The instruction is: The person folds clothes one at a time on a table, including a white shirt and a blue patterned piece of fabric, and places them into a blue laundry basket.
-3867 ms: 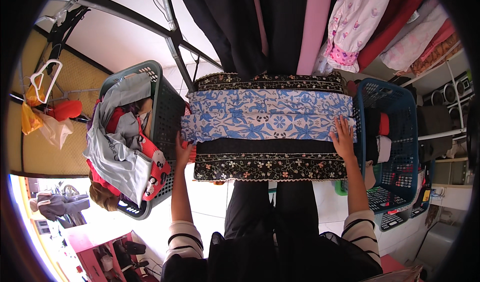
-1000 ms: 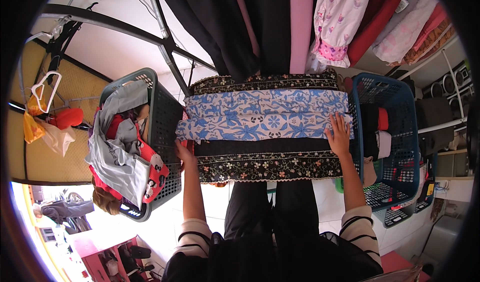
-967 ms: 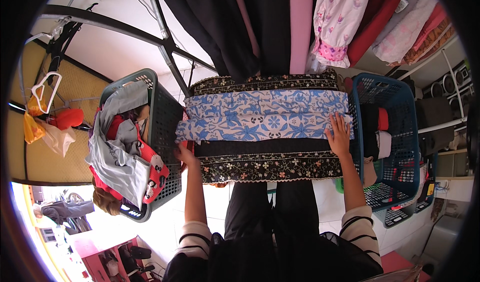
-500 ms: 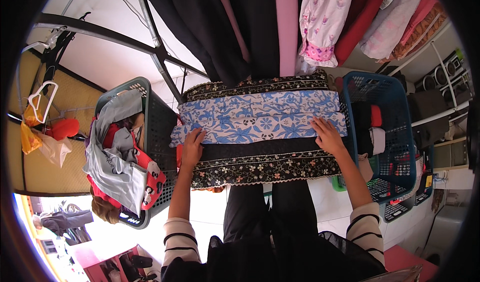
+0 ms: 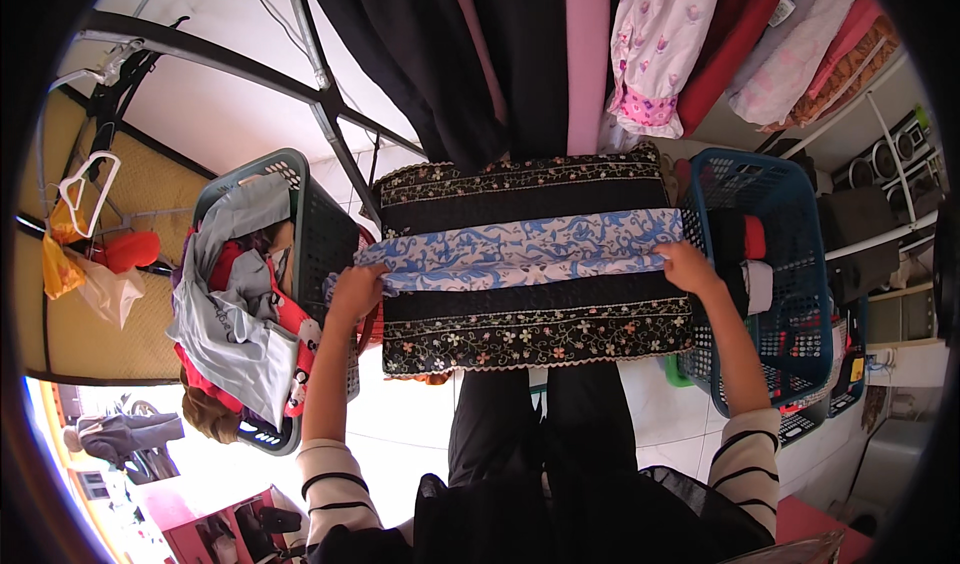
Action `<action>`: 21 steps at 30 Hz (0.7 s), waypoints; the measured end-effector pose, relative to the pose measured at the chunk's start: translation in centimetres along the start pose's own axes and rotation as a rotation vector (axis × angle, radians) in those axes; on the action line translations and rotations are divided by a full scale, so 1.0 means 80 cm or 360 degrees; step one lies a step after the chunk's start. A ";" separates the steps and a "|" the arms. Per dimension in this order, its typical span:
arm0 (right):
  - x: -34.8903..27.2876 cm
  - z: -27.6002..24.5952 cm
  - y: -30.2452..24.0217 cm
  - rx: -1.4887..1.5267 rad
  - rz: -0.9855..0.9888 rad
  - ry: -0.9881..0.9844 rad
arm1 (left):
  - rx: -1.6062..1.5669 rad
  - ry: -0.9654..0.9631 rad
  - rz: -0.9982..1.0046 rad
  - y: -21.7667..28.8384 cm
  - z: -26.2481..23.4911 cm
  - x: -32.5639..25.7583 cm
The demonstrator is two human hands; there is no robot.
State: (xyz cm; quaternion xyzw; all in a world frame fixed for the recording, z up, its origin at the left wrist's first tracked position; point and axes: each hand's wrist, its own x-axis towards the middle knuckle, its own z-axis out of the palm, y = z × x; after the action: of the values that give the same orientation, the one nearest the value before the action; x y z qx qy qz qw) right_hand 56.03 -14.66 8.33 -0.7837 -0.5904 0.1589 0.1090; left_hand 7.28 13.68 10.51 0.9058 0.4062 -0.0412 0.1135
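A blue and white patterned cloth [image 5: 520, 252] lies folded into a narrow strip across a surface covered by a black floral cloth [image 5: 530, 329]. My left hand [image 5: 352, 289] grips the strip's left end. My right hand [image 5: 686, 264] holds its right end, close to the blue basket. Both hands lift the near edge of the strip, so it is doubled lengthwise.
A grey-green basket [image 5: 310, 219] heaped with mixed clothes stands at left. A blue basket [image 5: 790, 314] with folded clothes stands at right. Dark, pink and red garments [image 5: 560, 44] hang above on a rack [image 5: 320, 94]. A white hanger [image 5: 85, 179] hangs far left. Shelves [image 5: 880, 224] are at right.
The blue cloth was spread wide and flat with my hands at its near corners. Both hands have since folded its near half away from me, leaving a narrow strip.
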 end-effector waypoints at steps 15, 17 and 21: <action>0.103 0.005 0.033 -0.0313 0.0424 0.0188 | 0.0077 -0.0171 -0.0407 -0.043 0.035 0.114; 0.098 0.007 0.029 -0.0358 0.0416 0.0320 | 0.0257 0.0023 -0.0387 -0.032 0.031 0.106; 0.097 0.032 -0.021 -0.0113 -0.0040 0.0823 | -0.0167 0.0665 0.0237 0.061 0.024 0.096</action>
State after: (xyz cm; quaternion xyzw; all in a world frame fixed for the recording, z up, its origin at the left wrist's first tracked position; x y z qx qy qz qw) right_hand 55.51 -6.78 5.65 -0.7943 -0.5578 -0.0689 0.2305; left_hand 16.03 15.67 8.21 0.9150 0.3544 0.1769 0.0765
